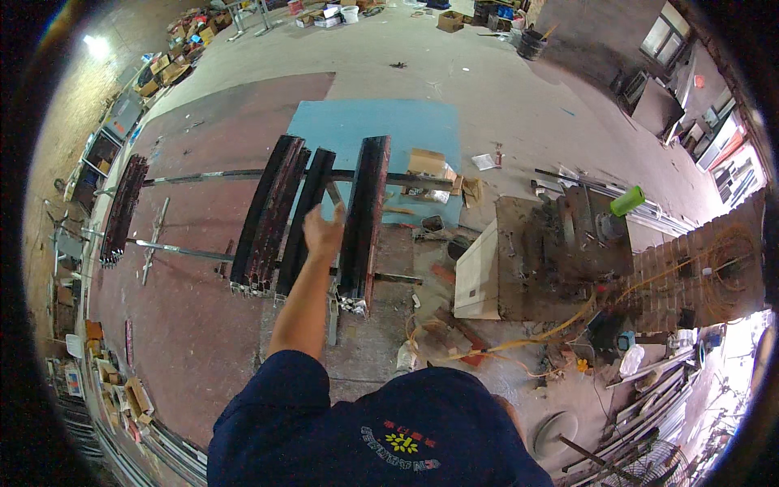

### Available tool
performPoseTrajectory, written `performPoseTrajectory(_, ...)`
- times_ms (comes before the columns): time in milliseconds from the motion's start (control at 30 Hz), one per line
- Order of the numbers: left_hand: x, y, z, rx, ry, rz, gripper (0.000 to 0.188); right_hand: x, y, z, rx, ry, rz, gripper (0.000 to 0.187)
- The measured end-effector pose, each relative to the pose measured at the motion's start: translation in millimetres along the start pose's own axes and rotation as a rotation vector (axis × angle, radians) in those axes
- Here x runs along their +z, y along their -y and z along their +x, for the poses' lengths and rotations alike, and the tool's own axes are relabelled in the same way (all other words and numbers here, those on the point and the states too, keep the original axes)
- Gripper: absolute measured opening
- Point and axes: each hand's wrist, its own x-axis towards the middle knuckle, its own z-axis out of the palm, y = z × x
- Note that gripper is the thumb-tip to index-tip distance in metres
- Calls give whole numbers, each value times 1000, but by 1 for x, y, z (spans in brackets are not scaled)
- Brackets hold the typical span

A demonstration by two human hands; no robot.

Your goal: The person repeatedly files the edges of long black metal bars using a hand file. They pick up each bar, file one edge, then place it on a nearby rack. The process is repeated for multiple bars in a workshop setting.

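Note:
My left arm reaches forward over several long black metal profiles lying side by side. My left hand (323, 233) is closed around a narrow grey metal strip (333, 193), whose upper end shows above the fingers. To the right of the hand lies one black profile (365, 219); a narrower black profile (308, 215) is partly under the hand and forearm. Further left rests a bundle of black profiles (268, 211). They lie across two metal rails, the farther rail (215, 175) and the nearer rail (182, 250). My right hand is hidden behind my dark blue shirt.
At far left another dark bundle (123, 215) lies on the rails. To the right stands a dirty worktable (527, 276) bearing a green cylinder (627, 201), with a yellow hose (535, 339) alongside. Behind the profiles are a blue sheet (324, 122) and an open cardboard box (428, 162).

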Motion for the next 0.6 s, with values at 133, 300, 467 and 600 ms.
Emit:
performPoseTrajectory(133,-2,84,28,-102,-17,326,101,-4,-15,11,-27,27,-9,41)
performPoseTrajectory(300,-12,57,8,-63,83,480,106,-6,8,-10,35,21,-88,41)
performPoseTrajectory(467,-59,33,-30,13,-7,318,97,-4,52,-15,14,58,-221,40)
performPoseTrajectory(600,-112,31,-65,303,-80,300,86,-6,107,-14,-156,5,-436,40)
